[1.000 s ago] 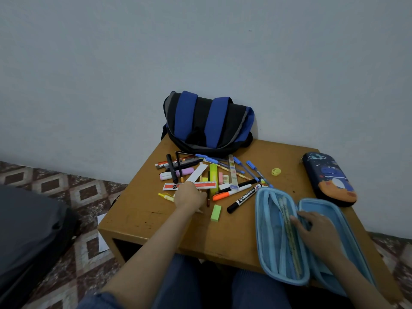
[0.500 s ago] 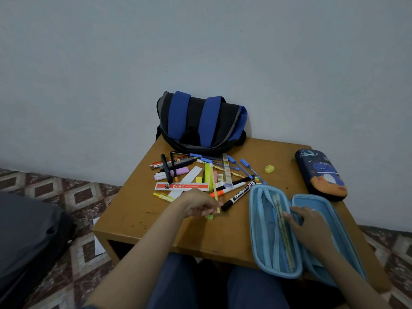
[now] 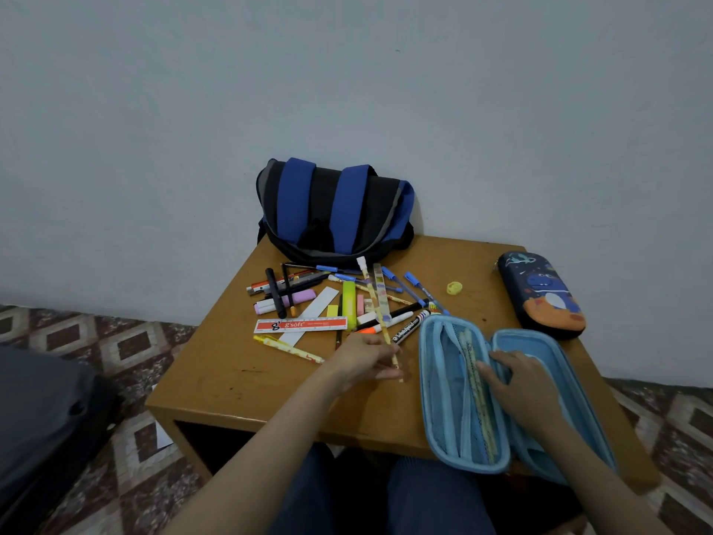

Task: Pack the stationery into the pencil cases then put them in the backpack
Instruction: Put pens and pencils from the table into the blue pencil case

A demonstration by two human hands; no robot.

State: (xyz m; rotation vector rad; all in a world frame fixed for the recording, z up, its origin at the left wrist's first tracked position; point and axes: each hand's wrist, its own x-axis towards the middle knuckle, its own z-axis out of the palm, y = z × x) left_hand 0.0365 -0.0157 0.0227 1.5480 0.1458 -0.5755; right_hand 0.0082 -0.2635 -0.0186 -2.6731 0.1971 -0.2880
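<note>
While my left hand (image 3: pixel 366 361) pinches a patterned pencil (image 3: pixel 372 299) over the stationery pile (image 3: pixel 308 303), my right hand (image 3: pixel 521 388) rests, fingers relaxed, inside the open blue pencil case (image 3: pixel 443 399) at the brown bench's (image 3: pixel 250 380) front edge. Backpack (image 3: pixel 335 210) stands against the pale wall (image 3: pixel 347 90); dark pencil case (image 3: pixel 540 295) lies at the right; floor (image 3: pixel 135 341) is patterned tile.

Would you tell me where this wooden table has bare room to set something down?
Widest: the wooden table's near-left corner, between the red plastic ruler and the left hand holding a patterned pencil. Smaller: around the yellow sharpener, before the dark printed pencil case. Crowded: pens below the blue-black backpack; open light-blue case.
</note>
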